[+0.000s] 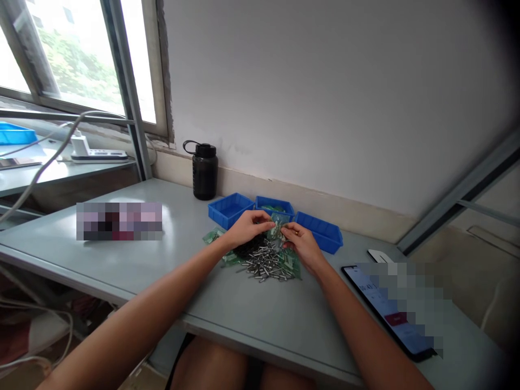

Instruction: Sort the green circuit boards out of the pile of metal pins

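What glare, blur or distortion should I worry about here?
Head view: window blown out in places, glare on the desk at left. Head view: right corners dark, forearms look stretched. Head view: pixelated patches at left and around the phone; small bag between left hand and right hand lacks fine detail.

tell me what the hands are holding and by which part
A small greenish plastic bag, pinched by its sides, left hand at one and right hand at the other.

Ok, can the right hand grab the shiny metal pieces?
Probably yes: the shiny metal pieces lie close to the right hand, their near side uncovered, though that hand seems busy with a small green packet.
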The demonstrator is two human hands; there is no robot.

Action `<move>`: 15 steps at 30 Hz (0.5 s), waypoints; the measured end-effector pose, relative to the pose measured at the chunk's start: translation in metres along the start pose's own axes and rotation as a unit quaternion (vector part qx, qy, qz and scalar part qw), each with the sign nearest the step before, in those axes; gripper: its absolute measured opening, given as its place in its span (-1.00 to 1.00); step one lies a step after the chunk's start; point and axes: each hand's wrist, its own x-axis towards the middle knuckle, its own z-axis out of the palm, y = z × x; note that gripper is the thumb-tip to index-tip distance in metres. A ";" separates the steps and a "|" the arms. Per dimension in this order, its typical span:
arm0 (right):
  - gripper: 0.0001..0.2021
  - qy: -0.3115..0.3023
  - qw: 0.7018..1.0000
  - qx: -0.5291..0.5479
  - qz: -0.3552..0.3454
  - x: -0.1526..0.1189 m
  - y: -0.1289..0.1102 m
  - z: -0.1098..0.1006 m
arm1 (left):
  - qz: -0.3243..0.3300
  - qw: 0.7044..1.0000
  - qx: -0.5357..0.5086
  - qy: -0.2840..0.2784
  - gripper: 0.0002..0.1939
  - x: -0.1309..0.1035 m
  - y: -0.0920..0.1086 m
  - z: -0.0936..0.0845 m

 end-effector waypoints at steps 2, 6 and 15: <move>-0.71 -0.001 1.000 0.001 0.004 0.000 0.000 0.000 | 0.005 1.000 0.002 -0.005 -0.76 0.000 -0.001 0.000; -0.72 -0.001 1.000 0.001 0.005 0.000 -0.002 0.000 | 0.009 1.000 0.013 -0.021 -0.76 0.000 -0.001 -0.001; -0.71 0.003 1.000 -0.009 0.005 -0.001 -0.002 0.001 | 0.011 0.997 0.059 -0.041 -0.73 -0.002 0.003 -0.002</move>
